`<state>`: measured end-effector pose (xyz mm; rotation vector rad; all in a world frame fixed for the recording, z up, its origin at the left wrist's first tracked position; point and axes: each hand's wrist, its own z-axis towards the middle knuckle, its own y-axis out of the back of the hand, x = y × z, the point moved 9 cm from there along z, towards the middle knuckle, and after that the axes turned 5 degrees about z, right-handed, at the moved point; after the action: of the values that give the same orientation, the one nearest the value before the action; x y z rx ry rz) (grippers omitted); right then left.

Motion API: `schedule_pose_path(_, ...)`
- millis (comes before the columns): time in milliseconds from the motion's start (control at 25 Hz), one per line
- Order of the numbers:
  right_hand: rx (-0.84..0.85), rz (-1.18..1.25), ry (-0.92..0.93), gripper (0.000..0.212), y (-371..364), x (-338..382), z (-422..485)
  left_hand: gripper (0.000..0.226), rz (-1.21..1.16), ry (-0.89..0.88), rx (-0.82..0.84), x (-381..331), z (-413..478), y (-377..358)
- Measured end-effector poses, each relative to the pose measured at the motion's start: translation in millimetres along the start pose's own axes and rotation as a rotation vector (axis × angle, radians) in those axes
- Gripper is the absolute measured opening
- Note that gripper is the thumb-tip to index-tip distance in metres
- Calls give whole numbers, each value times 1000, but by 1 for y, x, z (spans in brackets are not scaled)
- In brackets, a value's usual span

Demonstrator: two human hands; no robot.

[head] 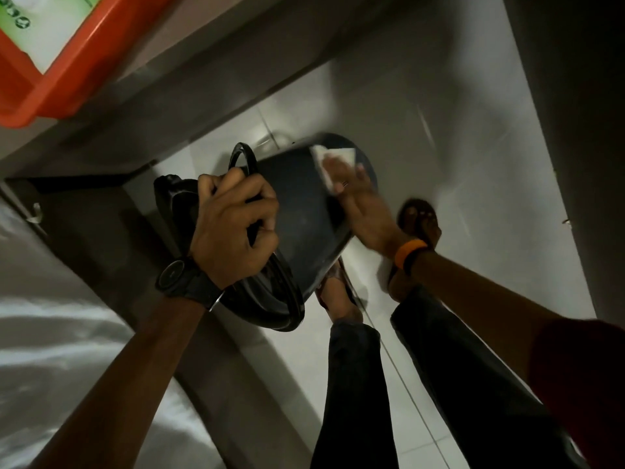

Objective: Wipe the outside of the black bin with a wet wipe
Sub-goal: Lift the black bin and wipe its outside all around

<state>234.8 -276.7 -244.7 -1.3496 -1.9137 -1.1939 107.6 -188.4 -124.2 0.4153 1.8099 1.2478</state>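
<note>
Closest to the camera, on the left, a pale bed cover (pixel 67 350) fills the lower corner, its edge running up to a dark bed frame (pixel 111 231). Just above it the left hand (pixel 233 228) is clenched tight, fingers (pixel 260 204) curled round the rim and thin wire handle of the black bin (pixel 304 211), a black watch (pixel 182 277) on the wrist. The bin is held up off the floor, tipped on its side, its mouth towards the camera and its base pointing away.

On the right, the right hand (pixel 362 198) lies flat and spread on the bin's outer wall near the base, pressing a white wet wipe (pixel 333 160) under the palm; an orange wristband (pixel 409 253) circles that wrist. The hand is motion-blurred.

Below the bin, two legs in dark trousers (pixel 355 384) stand on the white tiled floor (pixel 439 147), one sandalled foot (pixel 419 218) just past the right hand. The floor is a narrow lane between the bed frame and a dark wall (pixel 575 130) on the right.

Farthest off, top left, an orange tray (pixel 67 79) sits at the edge of a grey surface (pixel 162 96) overhanging the bin.
</note>
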Motion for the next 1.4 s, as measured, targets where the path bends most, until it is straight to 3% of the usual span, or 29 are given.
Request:
schedule_pose_path(80, -115, 56, -371, 53, 34, -62, 20, 12, 22, -27, -6, -3, 0, -2)
schedule_pose_path(120, -103, 53, -438, 52, 39, -74, 26, 12, 25, -36, -13, -3, 2, -1)
schedule_pose_path(320, 54, 141, -79, 52, 3, -38, 12, 14, 33, 14, -58, 9, 25, 7)
schedule_pose_path(360, 44, 170, -81, 52, 4, -39, 13, 15, 28, 8, -53, 9, 29, 7)
schedule_pose_path(480, -143, 249, -370, 51, 32, -64, 17, 16, -3, -2, -44, 2, 38, 6)
schedule_pose_path(520, -160, 283, -373, 50, 30, -56, 12, 16, -15, 13, -47, 1, 41, 6)
schedule_pose_path(560, -142, 319, -271, 49, 23, -32, 6, 16, -29, 42, -48, 2, 45, 6)
schedule_pose_path(680, 47, 351, 265, 48, -23, 60, -43, 19, -45, 142, -31, 7, 50, 6)
schedule_pose_path(720, 92, 305, 339, 48, -32, 65, -52, 19, -42, 156, -21, 7, 49, 6)
schedule_pose_path(800, 25, 274, 185, 48, -9, 32, -26, 19, -53, 168, 3, 1, 44, 4)
schedule_pose_path(880, -118, 273, -231, 48, 31, -24, -2, 21, -87, 174, 14, -8, 40, 2)
schedule_pose_path(920, -138, 278, -349, 48, 40, -41, -2, 22, -123, 186, 17, -10, 40, 0)
schedule_pose_path(960, -120, 295, -343, 48, 40, -38, -7, 23, -175, 203, 15, -11, 42, -3)
schedule_pose_path(1120, 100, 252, 302, 50, -3, 63, -67, 22, -390, 358, -59, 11, 46, -14)
schedule_pose_path(1160, 138, 171, 378, 51, -7, 64, -76, 23, -429, 378, -76, 14, 46, -17)
schedule_pose_path(1240, 29, 80, 282, 51, 21, 43, -47, 23, -460, 377, -94, 13, 47, -22)
schedule_pose_path(1320, -92, 23, -61, 46, 59, 3, 2, 24, -425, 349, -94, 8, 52, -24)
schedule_pose_path(1360, -84, -4, -149, 44, 68, -4, 18, 23, -404, 341, -95, 5, 54, -26)
schedule_pose_path(1400, -36, 8, -118, 42, 64, 5, 26, 23, -387, 342, -101, 2, 56, -27)
